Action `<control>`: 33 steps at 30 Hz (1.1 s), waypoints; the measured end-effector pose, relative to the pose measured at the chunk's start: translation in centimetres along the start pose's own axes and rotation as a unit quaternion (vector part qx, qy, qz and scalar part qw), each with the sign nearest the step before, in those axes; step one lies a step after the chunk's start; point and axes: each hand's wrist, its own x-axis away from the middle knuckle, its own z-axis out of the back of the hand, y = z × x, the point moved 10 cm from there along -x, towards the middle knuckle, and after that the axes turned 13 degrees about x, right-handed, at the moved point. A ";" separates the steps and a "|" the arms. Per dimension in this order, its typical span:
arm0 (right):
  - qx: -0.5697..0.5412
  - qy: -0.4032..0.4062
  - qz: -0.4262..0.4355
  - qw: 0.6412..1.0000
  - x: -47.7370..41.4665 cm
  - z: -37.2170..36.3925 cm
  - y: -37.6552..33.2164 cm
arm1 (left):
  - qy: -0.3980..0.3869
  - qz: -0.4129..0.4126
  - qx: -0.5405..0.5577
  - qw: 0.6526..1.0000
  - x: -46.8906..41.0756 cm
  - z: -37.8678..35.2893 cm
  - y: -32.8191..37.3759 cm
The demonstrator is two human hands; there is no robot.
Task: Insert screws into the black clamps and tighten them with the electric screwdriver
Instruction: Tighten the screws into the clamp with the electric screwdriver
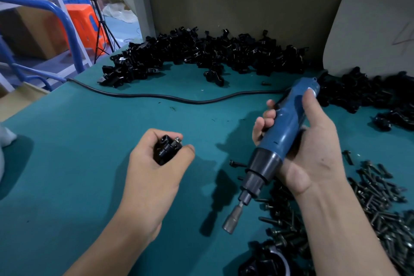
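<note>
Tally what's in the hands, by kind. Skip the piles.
clamp in left hand: 1
screw in the clamp: 1
screwdriver in right hand: 1
Total: 3

Moderate, even indoor light comes from above and somewhat to the right of the electric screwdriver (282,132). Its shadow and that of the right hand (318,159) lie soft-edged on the green bench (89,141) just left of it. A pale sheen runs along its blue body. Behind it the pile of black clamps (197,51) reads as near-solid black with few glints. Far to its left the blue rail (71,38) bows with wide-angle distortion. The screws (376,195) to its right look slightly smeared.
</note>
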 end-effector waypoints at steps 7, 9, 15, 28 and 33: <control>-0.011 -0.039 -0.012 0.999 0.1 -0.6 0.1 | 0.005 -0.004 -0.005 1.000 -0.1 0.0 0.2; 0.020 -0.034 -0.008 0.999 0.0 -1.0 0.4 | 0.005 -0.005 -0.004 1.000 0.0 0.0 0.2; 0.071 -0.048 -0.017 0.996 0.0 -1.4 1.2 | 0.006 -0.001 0.002 1.000 -0.1 -0.1 0.1; 0.025 -0.061 -0.046 0.997 0.0 -0.3 1.1 | 0.005 0.000 -0.009 1.000 0.0 -0.1 0.2; -0.002 -0.063 -0.054 0.997 -0.1 0.1 1.0 | 0.002 0.000 -0.012 1.000 0.1 -0.2 0.1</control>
